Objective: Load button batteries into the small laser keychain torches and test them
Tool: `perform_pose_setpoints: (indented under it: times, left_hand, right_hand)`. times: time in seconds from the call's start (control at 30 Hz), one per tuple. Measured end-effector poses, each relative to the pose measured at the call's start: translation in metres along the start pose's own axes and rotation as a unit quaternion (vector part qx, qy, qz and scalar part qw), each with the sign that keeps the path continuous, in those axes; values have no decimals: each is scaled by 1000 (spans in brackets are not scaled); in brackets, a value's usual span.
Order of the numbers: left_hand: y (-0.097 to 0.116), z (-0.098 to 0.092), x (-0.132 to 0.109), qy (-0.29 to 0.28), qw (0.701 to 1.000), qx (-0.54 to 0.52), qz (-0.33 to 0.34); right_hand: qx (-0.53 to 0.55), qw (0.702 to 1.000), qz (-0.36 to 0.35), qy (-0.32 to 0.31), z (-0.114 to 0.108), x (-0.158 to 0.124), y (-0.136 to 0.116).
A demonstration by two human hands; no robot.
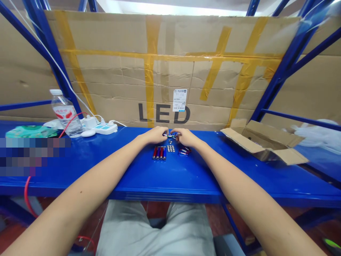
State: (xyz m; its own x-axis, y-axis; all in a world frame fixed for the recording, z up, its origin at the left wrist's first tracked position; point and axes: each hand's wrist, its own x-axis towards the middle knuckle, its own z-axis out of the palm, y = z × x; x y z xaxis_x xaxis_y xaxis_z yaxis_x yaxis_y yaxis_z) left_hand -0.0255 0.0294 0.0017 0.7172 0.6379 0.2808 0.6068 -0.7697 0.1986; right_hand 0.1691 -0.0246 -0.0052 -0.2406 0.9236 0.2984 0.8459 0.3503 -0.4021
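My left hand (pixel 157 135) and my right hand (pixel 185 137) meet over the far part of the blue table, fingers closed. Between their fingertips is a small shiny metal tube (pixel 169 135), dark with a greenish glint; its details are too small to make out. Just below it lie several small silver button cells (pixel 171 148) in rows. Red and blue metal tubes (pixel 160 153), like mini flashlight bodies, lie side by side to the left, nearest my left hand. Red and blue carabiners (pixel 183 152) lie in a small pile beneath my right hand.
An opened cardboard box (pixel 262 140) stands on the right of the table (pixel 165 177). At left are a water bottle (pixel 66 113), a power strip (pixel 105 128) with cables and a green packet (pixel 32 131). A large cardboard sheet (pixel 119 81) closes off the back.
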Motion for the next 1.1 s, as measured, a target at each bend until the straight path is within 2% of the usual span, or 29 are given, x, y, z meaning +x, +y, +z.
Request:
perform_pose_setpoints:
  times: [0.17, 0.43, 0.67, 0.8, 1.1]
  left_hand:
    - [4, 7, 6, 7, 998, -56, -19]
    - [12, 13, 9, -21, 1000, -6, -12]
    - [9, 9, 7, -9, 999, 44, -31]
    - [3, 5, 5, -24, 997, 66, -17]
    - [1, -2, 2, -51, 998, 30, -24]
  right_hand:
    - [-30, 999, -2, -20, 2, 4, 3]
    - [-51, 998, 3, -37, 7, 4, 3]
    - [-57, 997, 12, -46, 6, 3, 1]
    - [-62, 997, 16, -47, 5, 2, 0]
    - [-40, 998, -3, -39, 6, 3, 3]
